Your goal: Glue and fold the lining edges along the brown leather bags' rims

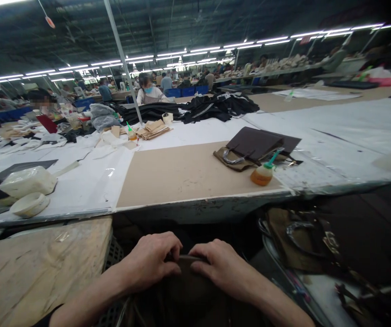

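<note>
My left hand [154,256] and my right hand [221,265] are close together below the table's front edge. Both pinch the upper edge of a dark brown bag [192,290] between thumb and fingers. The bag lies in deep shadow near my lap, so its shape is hard to make out. On the table ahead lies another brown bag [255,144] with its handle wrapped in clear plastic. A squeeze bottle [262,175] with amber liquid and a green nozzle stands in front of it.
More brown bags [294,238] with wrapped handles and metal fittings are at my right. A worn tan board [42,263] is at my left, below a white tub [30,204]. Dark pieces [219,106] lie piled across the white table, near a masked person [151,93].
</note>
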Motion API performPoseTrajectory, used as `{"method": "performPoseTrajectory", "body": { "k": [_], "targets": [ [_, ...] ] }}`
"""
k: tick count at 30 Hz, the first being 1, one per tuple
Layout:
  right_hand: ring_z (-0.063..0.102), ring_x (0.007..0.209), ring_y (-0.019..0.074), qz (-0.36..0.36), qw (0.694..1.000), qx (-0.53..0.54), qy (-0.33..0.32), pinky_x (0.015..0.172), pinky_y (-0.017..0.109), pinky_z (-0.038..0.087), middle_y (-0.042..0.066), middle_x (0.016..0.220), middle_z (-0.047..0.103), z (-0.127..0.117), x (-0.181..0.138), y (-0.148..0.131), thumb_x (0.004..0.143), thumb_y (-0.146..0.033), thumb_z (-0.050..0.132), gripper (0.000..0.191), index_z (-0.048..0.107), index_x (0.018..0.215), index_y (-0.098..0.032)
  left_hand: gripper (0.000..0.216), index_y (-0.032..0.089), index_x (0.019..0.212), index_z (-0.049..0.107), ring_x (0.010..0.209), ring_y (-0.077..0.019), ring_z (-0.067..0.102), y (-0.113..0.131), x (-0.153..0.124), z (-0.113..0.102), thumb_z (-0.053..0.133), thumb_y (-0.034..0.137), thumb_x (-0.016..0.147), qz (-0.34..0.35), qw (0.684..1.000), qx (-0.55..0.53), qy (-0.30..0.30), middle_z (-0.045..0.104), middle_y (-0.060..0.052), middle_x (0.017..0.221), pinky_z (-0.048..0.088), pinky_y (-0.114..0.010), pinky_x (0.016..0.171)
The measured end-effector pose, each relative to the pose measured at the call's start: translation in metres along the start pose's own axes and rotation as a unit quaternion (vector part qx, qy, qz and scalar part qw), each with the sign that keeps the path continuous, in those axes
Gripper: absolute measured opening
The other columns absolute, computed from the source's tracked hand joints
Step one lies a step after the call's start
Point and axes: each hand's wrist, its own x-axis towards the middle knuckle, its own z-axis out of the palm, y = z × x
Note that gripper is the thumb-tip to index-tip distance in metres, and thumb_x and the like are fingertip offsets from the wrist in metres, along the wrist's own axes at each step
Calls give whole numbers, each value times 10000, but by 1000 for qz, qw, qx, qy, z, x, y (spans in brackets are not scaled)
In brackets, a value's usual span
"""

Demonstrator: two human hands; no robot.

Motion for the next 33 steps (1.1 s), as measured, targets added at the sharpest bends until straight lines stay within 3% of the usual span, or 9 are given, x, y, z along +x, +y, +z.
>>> {"method": "performPoseTrajectory", "body": {
  "k": [5, 14, 27, 33],
  "targets": [
    [698, 894, 237, 9, 1000, -15, 3, 743, 284, 433, 9, 916, 785, 0, 2, -4, 850, -239, 639, 188, 765, 973, -304, 226, 232, 884, 612, 842, -166, 616, -1, 3, 2, 784, 252, 740, -26, 999, 36, -2, 682, 37, 944, 423, -235, 719],
    [705, 864, 257, 17, 998, -49, 18, 701, 301, 423, 25, 896, 784, 6, 1, -1, 861, -239, 628, 187, 760, 980, -298, 98, 221, 853, 627, 943, -221, 629, 10, 5, -1, 698, 279, 819, -31, 995, 93, -18, 680, -32, 1003, 467, -289, 822],
    [714, 869, 255, 12, 998, -45, 44, 701, 305, 420, 10, 893, 782, 9, -2, -3, 867, -237, 638, 188, 736, 1009, -311, 129, 211, 847, 613, 965, -223, 623, -2, -7, 2, 717, 258, 787, -76, 996, 44, 2, 686, -31, 1061, 455, -287, 833],
    [718, 858, 252, -12, 997, -35, 73, 678, 308, 392, -19, 892, 772, 18, -6, 1, 882, -232, 609, 201, 684, 1037, -335, 106, 214, 769, 613, 972, -183, 635, -2, -9, 2, 714, 185, 785, -33, 999, 16, 28, 685, 15, 1138, 451, -255, 848]
  ]
}}
